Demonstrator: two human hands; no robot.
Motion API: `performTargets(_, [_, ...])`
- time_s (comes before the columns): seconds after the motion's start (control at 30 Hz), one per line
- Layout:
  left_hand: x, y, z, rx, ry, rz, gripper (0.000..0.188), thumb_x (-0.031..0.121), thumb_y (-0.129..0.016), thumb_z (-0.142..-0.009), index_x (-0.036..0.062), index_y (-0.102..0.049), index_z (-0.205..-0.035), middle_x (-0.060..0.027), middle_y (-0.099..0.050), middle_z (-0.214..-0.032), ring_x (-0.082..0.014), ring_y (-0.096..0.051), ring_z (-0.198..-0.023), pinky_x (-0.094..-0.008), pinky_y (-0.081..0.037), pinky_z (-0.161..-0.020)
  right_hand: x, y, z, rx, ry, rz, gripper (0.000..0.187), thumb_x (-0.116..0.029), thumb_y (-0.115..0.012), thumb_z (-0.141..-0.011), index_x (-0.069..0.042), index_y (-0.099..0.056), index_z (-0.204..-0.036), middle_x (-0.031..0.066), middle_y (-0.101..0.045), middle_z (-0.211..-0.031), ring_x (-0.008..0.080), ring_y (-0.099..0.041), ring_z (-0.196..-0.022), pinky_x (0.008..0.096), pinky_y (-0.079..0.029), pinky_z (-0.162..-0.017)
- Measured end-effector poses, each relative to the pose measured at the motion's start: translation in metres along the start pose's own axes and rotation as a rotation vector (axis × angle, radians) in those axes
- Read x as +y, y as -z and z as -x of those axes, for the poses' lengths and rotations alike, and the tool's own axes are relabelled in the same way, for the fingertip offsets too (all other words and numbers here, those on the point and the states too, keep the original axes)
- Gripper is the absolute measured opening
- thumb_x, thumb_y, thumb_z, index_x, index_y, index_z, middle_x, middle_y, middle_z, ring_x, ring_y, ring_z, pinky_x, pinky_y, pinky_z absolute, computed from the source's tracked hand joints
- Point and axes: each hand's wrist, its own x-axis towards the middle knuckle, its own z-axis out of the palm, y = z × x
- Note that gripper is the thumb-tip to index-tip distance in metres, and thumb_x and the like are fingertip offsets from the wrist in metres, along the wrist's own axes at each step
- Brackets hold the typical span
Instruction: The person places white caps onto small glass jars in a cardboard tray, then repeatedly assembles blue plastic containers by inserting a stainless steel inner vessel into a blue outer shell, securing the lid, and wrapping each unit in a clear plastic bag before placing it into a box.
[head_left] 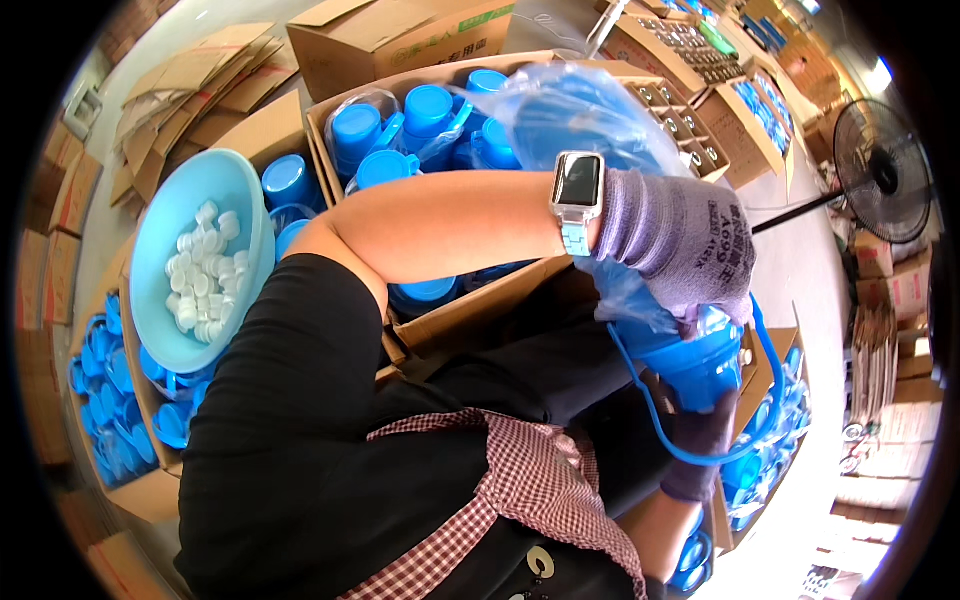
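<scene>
A blue plastic jug (690,365) with a long looped blue handle or strap (768,400) is tilted in front of me at the right. My left hand (690,245), in a grey-purple knit glove, reaches across over the jug's upper end. Its fingers curl down onto the jug and a crumpled clear bluish plastic bag (625,290). From below, my right hand (705,430), in a dark glove, grips the jug's lower part; some of its fingers are hidden behind it. A larger sheet of clear plastic (570,115) billows beyond my left wrist, which wears a watch (577,195).
A light-blue basin (150,310) of white caps (205,275) rests at the left on cartons. An open carton (460,325) of bagged blue jugs (428,108) stands ahead. More blue parts fill cartons at far left and right. A black fan (882,170) stands at the right.
</scene>
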Motion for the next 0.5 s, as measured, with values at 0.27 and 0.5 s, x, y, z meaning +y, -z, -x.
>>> performTargets(0.27, [0.114,-0.068,0.023,0.332,0.065,0.173,0.015,0.023,-0.076,-0.082,0.0129,-0.074,-0.093,-0.0043,-0.066,-0.093,-0.0245,-0.066,-0.088,-0.0418,-0.053,-0.092,0.061,-0.031,-0.05,-0.161,-0.015,-0.531,0.056,-0.035,-0.059,-0.101,-0.009,-0.045,-0.149,0.0128,-0.057,-0.144,0.0291,-0.058,-0.13,0.048,-0.049,-0.109])
performTargets(0.5, [0.029,-0.04,0.206,0.76,1.302,0.102,0.046,0.026,-0.082,-0.087,0.0008,-0.068,-0.123,-0.0133,-0.071,-0.112,-0.0227,-0.069,-0.088,-0.0345,-0.056,-0.078,0.034,-0.025,-0.08,-0.039,0.148,-0.209,0.045,-0.018,-0.063,-0.096,0.0,-0.052,-0.136,0.0147,-0.062,-0.131,0.0282,-0.062,-0.123,0.0444,-0.05,-0.109])
